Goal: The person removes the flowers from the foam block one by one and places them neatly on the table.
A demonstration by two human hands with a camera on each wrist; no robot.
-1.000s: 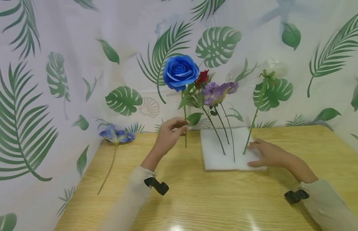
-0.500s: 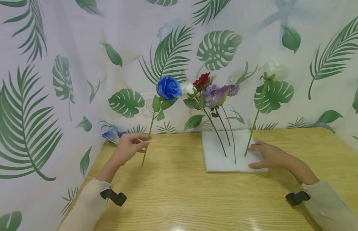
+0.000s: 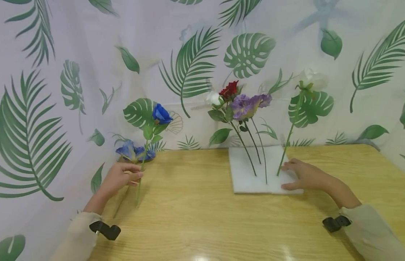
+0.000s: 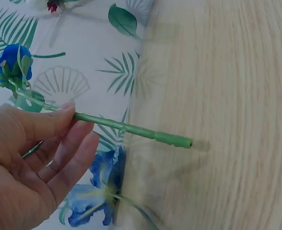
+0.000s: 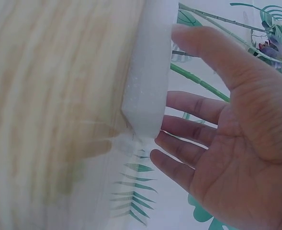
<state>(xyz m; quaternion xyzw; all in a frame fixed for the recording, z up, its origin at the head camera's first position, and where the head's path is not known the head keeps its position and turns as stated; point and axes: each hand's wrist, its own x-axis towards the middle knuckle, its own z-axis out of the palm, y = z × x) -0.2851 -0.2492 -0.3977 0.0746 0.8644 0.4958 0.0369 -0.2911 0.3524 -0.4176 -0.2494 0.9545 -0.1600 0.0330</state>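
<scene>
In the head view my left hand pinches the green stem of a blue rose between thumb and fingers. The left wrist view shows the stem's cut end sticking out free past the fingertips, above the table. Just behind this hand lies a loose blue flower with ruffled petals, its stem partly covered. My right hand rests with extended fingers on the right side of a white foam block. A white rose stands in the block, leaning right, close to those fingers.
A red rose, a purple flower and a white bud stand on thin stems in the foam, leaning left. The wooden table ends at a leaf-print cloth behind and on the left.
My left hand has carried the blue rose left and down, away from the foam block to beside the loose blue flower. My right hand has stayed at the block.
</scene>
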